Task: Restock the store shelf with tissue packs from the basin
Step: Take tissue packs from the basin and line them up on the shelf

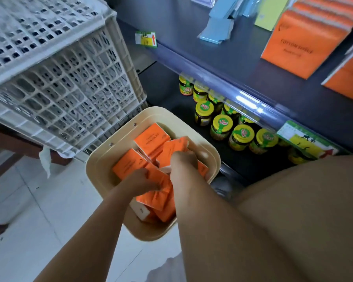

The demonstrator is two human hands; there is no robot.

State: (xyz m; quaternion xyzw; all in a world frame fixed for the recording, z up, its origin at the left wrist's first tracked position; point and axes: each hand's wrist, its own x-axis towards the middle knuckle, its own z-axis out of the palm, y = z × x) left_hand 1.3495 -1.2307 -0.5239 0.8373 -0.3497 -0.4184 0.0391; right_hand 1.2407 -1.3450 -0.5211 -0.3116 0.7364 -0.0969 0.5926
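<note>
A square beige plastic basin (151,111) stands on the pale tiled floor (39,210) in front of a dark store shelf (222,58). Inside the basin lies a loose heap of orange plastic-wrapped tissue packs (151,141), some flat, some tilted against each other, one showing a white end. Both of the person's bare hands are down in the basin. The right hand (182,159) sits knuckles up with its fingers curled down over a tilted pack (172,148) near the basin's right wall, gripping it. The left hand (144,180) lies on top of another pack (157,198) nearer the person. Its fingers are bent over the wrapper, but the blur leaves it unclear whether they grip the pack or only rest on it.

On the upper board of the shelf, to the right, a row of the same orange packs (298,51) stands upright, with light blue flat packets (218,27) further back. Green and yellow price tags (146,38) are fixed to the shelf's front edge. The board below holds glass jars with yellow lids (222,127) in rows. To the left of the basin, white plastic lattice crates (69,82) are stacked, just beside its rim. The person's bare leg (304,210) fills the lower right.
</note>
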